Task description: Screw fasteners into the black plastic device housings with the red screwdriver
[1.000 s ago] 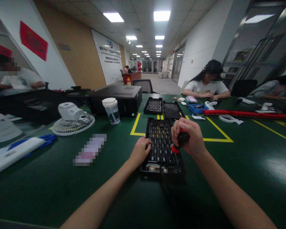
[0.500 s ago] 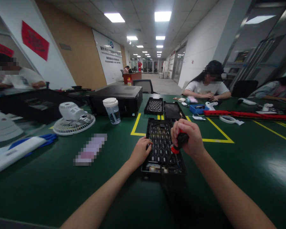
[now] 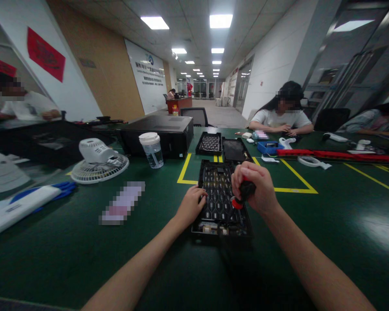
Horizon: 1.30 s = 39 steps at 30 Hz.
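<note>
A black open case (image 3: 215, 203) with a hexagon-patterned panel lies in front of me on the green table. Light-coloured parts (image 3: 210, 230) show at its near end. My left hand (image 3: 192, 203) grips the case's left edge, fingers bent over the rim. Above the case's right side, my right hand (image 3: 258, 188) is closed around the handle of a red and black screwdriver (image 3: 246, 190). The tool points down toward the panel; its tip cannot be made out. Just beyond stand a second black tray (image 3: 209, 143) with rows of round shapes and a flat black tray (image 3: 236, 150).
To the left are a lidded cup (image 3: 153, 152), a white fan (image 3: 99, 162), a pixelated flat object (image 3: 125, 203) and a large black box (image 3: 158, 131). A blue bin (image 3: 269, 147), a tape roll (image 3: 311, 162) and a red strip (image 3: 330, 155) lie right. People sit across the table.
The view has shifted very slightly. Both hands keep nearly the same places, and the screwdriver stays over the right side of the case.
</note>
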Each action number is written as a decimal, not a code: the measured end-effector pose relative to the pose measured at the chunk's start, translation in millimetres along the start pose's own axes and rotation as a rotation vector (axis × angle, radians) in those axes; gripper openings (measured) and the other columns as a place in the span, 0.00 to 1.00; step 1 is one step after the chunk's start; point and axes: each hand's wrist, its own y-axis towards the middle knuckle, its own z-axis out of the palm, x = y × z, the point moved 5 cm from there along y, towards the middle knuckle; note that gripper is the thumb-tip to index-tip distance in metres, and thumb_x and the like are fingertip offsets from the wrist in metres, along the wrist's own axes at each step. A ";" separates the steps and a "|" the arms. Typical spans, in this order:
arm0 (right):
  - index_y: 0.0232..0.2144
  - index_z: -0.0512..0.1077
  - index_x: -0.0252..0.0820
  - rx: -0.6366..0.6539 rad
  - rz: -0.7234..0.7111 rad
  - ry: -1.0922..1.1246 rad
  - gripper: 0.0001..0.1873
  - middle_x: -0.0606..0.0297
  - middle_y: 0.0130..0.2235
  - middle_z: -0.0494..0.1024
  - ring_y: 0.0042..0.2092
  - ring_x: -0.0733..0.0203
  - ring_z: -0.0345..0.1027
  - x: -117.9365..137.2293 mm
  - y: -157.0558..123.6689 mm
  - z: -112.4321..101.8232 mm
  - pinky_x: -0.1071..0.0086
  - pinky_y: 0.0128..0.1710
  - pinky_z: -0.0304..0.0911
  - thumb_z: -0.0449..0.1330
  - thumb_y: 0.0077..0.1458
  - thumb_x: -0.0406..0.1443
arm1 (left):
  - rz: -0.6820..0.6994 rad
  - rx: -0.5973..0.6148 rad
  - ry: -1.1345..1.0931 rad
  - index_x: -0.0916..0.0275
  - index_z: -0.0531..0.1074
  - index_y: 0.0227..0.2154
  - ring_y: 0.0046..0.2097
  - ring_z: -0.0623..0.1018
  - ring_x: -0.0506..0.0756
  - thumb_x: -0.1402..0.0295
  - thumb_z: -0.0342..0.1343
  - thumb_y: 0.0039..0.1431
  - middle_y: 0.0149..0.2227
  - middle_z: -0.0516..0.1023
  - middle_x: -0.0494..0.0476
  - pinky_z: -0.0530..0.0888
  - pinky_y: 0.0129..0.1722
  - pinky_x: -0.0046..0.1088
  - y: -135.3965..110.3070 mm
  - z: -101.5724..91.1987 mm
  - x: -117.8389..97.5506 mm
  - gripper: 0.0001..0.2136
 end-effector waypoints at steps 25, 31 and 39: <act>0.19 0.63 0.37 0.011 -0.011 -0.042 0.12 0.69 0.19 0.65 0.16 0.69 0.59 2.4 -4.6 4.7 0.75 0.12 0.49 0.51 0.53 0.32 | -0.004 0.010 0.024 0.61 0.72 0.33 0.51 0.66 0.56 0.72 0.47 0.55 0.40 0.74 0.55 0.61 0.55 0.39 -0.7 2.1 0.0 0.08; 0.19 0.63 0.37 0.011 -0.017 -0.052 0.12 0.69 0.19 0.64 0.16 0.69 0.59 2.5 -4.1 5.9 0.75 0.12 0.48 0.51 0.53 0.32 | 0.002 0.007 0.029 0.60 0.72 0.32 0.50 0.67 0.56 0.73 0.48 0.54 0.39 0.75 0.54 0.62 0.54 0.38 0.3 2.6 -0.5 0.08; 0.19 0.63 0.37 0.011 -0.021 -0.053 0.12 0.69 0.19 0.64 0.16 0.69 0.59 0.7 -3.7 4.0 0.75 0.12 0.48 0.51 0.53 0.32 | -0.001 0.007 0.033 0.60 0.72 0.33 0.51 0.67 0.56 0.72 0.47 0.55 0.40 0.74 0.54 0.62 0.54 0.38 -0.5 3.1 -0.1 0.09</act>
